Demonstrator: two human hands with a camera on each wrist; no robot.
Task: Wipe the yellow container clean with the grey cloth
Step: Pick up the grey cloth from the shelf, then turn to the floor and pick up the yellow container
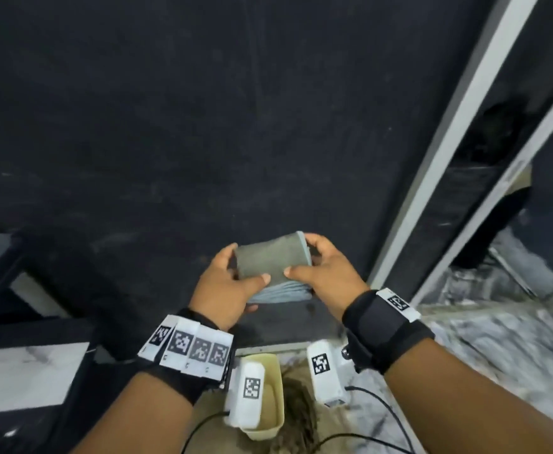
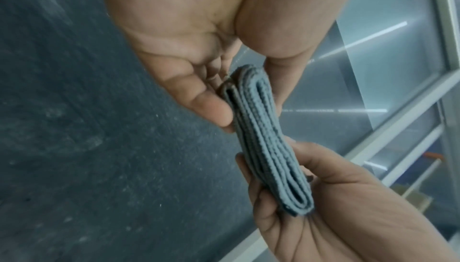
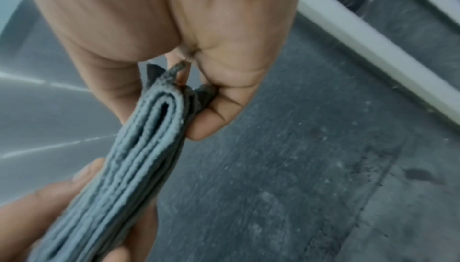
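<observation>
Grey cloth (image 1: 273, 262) folded into a thick pad, held in the air between both hands over a dark worktop (image 1: 170, 126), at about 6 o'clock of the worktop's visible spread. Left hand (image 1: 226, 283) at the pad's 9 o'clock edge, thumb lying flat across the top face, fingers (image 2: 211, 109) underneath, pinching the stacked layers. Right hand (image 1: 324, 273) at the 3 o'clock edge, thumb likewise on top, fingers (image 3: 219, 116) curled below and pinching the same pad, with a loose darker corner of fabric tucked against them. Folded edges seen end-on in both wrist views as neat parallel ridges (image 2: 268, 148), several layers deep (image 3: 139, 148). Yellow container (image 1: 270, 404) low at 6 o'clock, below and nearer than the cloth, between the two forearms, open side up, partly hidden by the white wrist device (image 1: 250, 393); not touching the cloth. Wide bare stretch of dark surface from 9 through 12 o'clock beyond the hands. White frame rail (image 1: 448, 142) running diagonally at 2 to 4 o'clock, bounding the worktop on that side, close beside the right hand. Marbled floor (image 1: 498, 355) at 4 to 5 o'clock.
</observation>
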